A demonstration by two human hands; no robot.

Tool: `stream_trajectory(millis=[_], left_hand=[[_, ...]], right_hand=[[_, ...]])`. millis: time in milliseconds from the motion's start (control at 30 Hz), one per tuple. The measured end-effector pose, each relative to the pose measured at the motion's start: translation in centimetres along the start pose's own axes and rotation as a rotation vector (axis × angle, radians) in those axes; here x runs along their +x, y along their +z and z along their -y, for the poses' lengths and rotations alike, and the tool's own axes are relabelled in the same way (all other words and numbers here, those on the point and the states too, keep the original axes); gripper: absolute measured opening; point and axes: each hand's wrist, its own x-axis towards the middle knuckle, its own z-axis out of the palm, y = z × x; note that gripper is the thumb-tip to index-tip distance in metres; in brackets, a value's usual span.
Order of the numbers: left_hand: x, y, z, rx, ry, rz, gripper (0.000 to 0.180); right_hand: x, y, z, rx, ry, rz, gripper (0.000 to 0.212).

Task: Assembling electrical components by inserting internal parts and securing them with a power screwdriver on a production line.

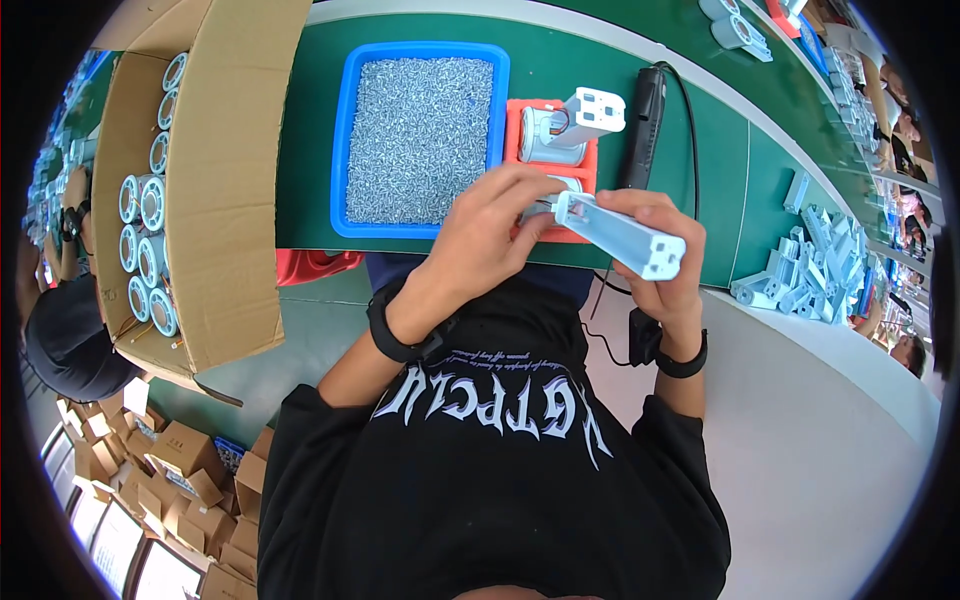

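My right hand [665,240] grips a pale blue, trough-shaped plastic handle piece [622,238], its hollow side up and its end with square holes toward me. At its far left end, the fingers of my left hand [490,230] are pinched together; what they hold is hidden. Below that end sits a red two-slot holder [588,172], and a pale blue round part [570,184] shows in its near slot, mostly covered by my hands. In the far slot lies a cylindrical part [545,138] with a similar handle [596,112] attached.
Left of the holder stands a blue tray [345,150] full of small screws. A black power screwdriver [645,125] with a cable lies to the right. Beyond it are piled pale blue plastic pieces [815,265]. An open cardboard box [225,190] holds several cylindrical parts; a person works beyond it.
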Motion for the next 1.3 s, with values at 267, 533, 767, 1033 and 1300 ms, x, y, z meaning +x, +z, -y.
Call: stream_trajectory(millis=[267,533,767,1033,1300], left_hand=[[0.1,-0.8,0.7,0.287,0.02,-0.05,0.048],[0.7,-1.1,0.9,0.295,-0.011,0.042,0.047],[0.5,-1.1,1.2,0.195,-0.019,-0.011,0.045],[0.4,-1.2,2.0,0.126,-0.001,-0.019,0.047],[0.7,-1.1,1.6,0.146,-0.017,-0.009,0.049]], right_hand=[[1.1,2.5,-0.9,-0.258,0.308,0.14,0.036],[2.6,2.2,-0.2,-0.393,0.344,0.262,0.033],[3.4,2.6,-0.2,-0.433,0.281,0.288,0.033],[4.5,3.3,0.4,-0.491,0.258,0.276,0.033],[4.0,3.3,-0.1,-0.414,0.256,0.23,0.035]])
